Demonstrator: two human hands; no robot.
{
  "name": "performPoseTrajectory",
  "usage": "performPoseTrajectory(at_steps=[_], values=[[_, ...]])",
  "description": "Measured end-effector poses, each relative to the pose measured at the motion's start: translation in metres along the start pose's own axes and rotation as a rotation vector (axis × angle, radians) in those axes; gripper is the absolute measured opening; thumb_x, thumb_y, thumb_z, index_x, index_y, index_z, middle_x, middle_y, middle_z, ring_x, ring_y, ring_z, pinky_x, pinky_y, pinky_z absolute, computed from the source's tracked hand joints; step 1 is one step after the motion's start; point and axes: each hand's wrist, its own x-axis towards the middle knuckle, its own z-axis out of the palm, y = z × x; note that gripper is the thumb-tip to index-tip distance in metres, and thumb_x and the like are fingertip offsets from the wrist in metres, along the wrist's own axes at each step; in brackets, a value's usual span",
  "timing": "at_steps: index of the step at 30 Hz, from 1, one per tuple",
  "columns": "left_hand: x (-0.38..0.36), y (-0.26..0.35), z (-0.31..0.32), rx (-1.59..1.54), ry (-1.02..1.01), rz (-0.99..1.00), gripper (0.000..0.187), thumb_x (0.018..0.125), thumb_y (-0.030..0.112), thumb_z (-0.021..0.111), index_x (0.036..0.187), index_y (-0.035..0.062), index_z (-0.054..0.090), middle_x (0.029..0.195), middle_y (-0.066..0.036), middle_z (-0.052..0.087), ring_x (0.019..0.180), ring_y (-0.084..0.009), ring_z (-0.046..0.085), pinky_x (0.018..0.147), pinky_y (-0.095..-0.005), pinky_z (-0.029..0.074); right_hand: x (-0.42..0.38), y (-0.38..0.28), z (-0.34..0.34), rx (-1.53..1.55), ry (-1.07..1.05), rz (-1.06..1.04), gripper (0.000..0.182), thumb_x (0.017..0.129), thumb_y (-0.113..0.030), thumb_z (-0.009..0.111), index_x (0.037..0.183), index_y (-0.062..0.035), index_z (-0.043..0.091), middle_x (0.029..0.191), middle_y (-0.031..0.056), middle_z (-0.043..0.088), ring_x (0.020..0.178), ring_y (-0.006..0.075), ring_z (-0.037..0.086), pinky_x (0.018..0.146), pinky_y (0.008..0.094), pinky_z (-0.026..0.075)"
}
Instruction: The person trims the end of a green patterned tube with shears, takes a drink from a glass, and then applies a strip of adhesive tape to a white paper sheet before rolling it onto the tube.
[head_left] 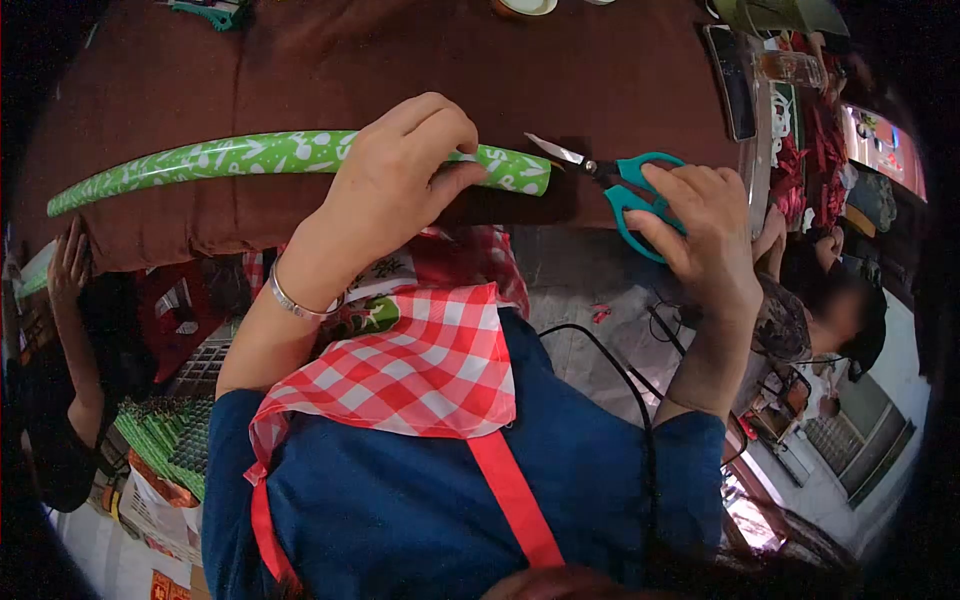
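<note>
A long green tube with white patterns (230, 156) lies along the near edge of the brown-covered table (330, 60). My left hand (400, 165) pinches it near its right end, thumb and fingers closed on it. To the right, my right hand (700, 225) holds scissors with teal handles (636, 178), thumb and fingers in the loops. The scissor blades are parted and point left at the tube's right end, close beside it; whether they touch it I cannot tell.
A phone (732, 82) lies at the table's right edge, near a glass jar (793, 69) and red ribbons (825, 165). A teal tool (212, 12) and a white bowl (527, 6) are at the far side. Another person's hand (68, 262) is at far left; a person (835, 310) is at right.
</note>
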Motion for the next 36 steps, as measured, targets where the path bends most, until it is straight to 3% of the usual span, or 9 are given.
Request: performPoseTrajectory(at_steps=[8, 17, 20, 27, 28, 30, 31, 32, 36], values=[[0.002, -0.001, 0.0, 0.111, -0.058, 0.105, 0.031, 0.074, 0.008, 0.076, 0.103, 0.0059, 0.066, 0.094, -0.01, 0.061, 0.087, -0.0306, 0.061, 0.075, -0.0399, 0.052, 0.004, 0.003, 0.001, -0.078, 0.139, 0.06, 0.039, 0.08, -0.029, 0.076, 0.11, -0.0057, 0.067, 0.094, 0.0115, 0.066, 0.084, 0.0303, 0.062, 0.074, 0.0414, 0.044], [-0.001, -0.002, 0.006, 0.282, -0.186, 0.164, 0.041, 0.074, 0.027, 0.073, 0.115, 0.0221, 0.069, 0.104, -0.005, 0.06, 0.094, -0.0265, 0.058, 0.075, -0.0402, 0.049, 0.078, -0.01, -0.001, -0.031, 0.223, -0.121, 0.037, 0.083, -0.024, 0.074, 0.112, -0.0027, 0.065, 0.09, 0.0151, 0.063, 0.08, 0.0349, 0.06, 0.069, 0.045, 0.046], [-0.005, -0.005, 0.009, 0.278, -0.119, 0.206, 0.032, 0.082, 0.028, 0.065, 0.113, 0.0207, 0.069, 0.096, -0.005, 0.058, 0.092, -0.0252, 0.058, 0.074, -0.0407, 0.048, 0.13, -0.035, -0.001, 0.028, 0.181, -0.237, 0.037, 0.081, -0.02, 0.074, 0.11, -0.0007, 0.063, 0.09, 0.016, 0.061, 0.082, 0.0354, 0.06, 0.069, 0.0457, 0.047], [-0.011, -0.013, 0.027, 0.308, -0.006, 0.274, 0.017, 0.081, 0.024, 0.058, 0.091, 0.0163, 0.069, 0.093, -0.003, 0.057, 0.092, -0.0215, 0.055, 0.07, -0.0358, 0.044, 0.272, -0.134, 0.034, 0.019, 0.153, -0.517, 0.027, 0.082, -0.028, 0.072, 0.09, -0.0052, 0.061, 0.084, 0.0128, 0.064, 0.08, 0.0326, 0.065, 0.069, 0.0438, 0.053], [-0.011, -0.011, 0.024, 0.302, -0.052, 0.262, 0.019, 0.08, 0.024, 0.059, 0.094, 0.0181, 0.07, 0.093, -0.002, 0.057, 0.092, -0.0212, 0.055, 0.071, -0.0352, 0.044, 0.289, -0.15, 0.041, 0.014, 0.143, -0.534, 0.027, 0.084, -0.03, 0.071, 0.09, -0.005, 0.061, 0.085, 0.0129, 0.064, 0.081, 0.0323, 0.065, 0.07, 0.0432, 0.054], [-0.01, -0.021, 0.045, 0.272, 0.14, 0.339, 0.02, 0.08, 0.024, 0.06, 0.095, 0.0189, 0.072, 0.097, 0.0, 0.059, 0.095, -0.0196, 0.056, 0.069, -0.0343, 0.044, 0.321, -0.186, 0.048, -0.004, 0.106, -0.499, 0.027, 0.087, -0.03, 0.067, 0.091, -0.0043, 0.061, 0.086, 0.0139, 0.065, 0.083, 0.0334, 0.066, 0.073, 0.044, 0.054], [-0.003, -0.033, 0.072, 0.313, 0.058, 0.294, 0.03, 0.081, 0.024, 0.061, 0.108, 0.016, 0.069, 0.113, -0.005, 0.061, 0.11, -0.0238, 0.056, 0.082, -0.039, 0.047, 0.34, -0.204, 0.051, -0.006, 0.062, -0.446, 0.027, 0.09, -0.03, 0.063, 0.092, -0.0037, 0.06, 0.087, 0.0148, 0.066, 0.085, 0.0346, 0.066, 0.075, 0.0448, 0.055], [-0.005, -0.032, 0.065, 0.336, 0.075, 0.281, 0.03, 0.081, 0.024, 0.061, 0.108, 0.016, 0.069, 0.113, -0.005, 0.061, 0.11, -0.0238, 0.056, 0.082, -0.039, 0.047, 0.359, -0.216, 0.059, -0.008, 0.068, -0.476, 0.027, 0.09, -0.03, 0.063, 0.092, -0.0037, 0.06, 0.087, 0.0148, 0.066, 0.085, 0.0346, 0.066, 0.075, 0.0448, 0.055], [-0.009, -0.003, 0.015, -0.555, 0.139, 0.036, 0.036, 0.094, 0.023, 0.055, 0.127, 0.0099, 0.057, 0.134, -0.01, 0.053, 0.127, -0.0276, 0.045, 0.106, -0.0402, 0.035, 0.42, -0.256, 0.087, 0.114, 0.031, -0.403, 0.024, 0.094, -0.025, 0.056, 0.1, -0.0011, 0.059, 0.103, 0.0193, 0.066, 0.097, 0.0388, 0.064, 0.085, 0.0492, 0.052]])
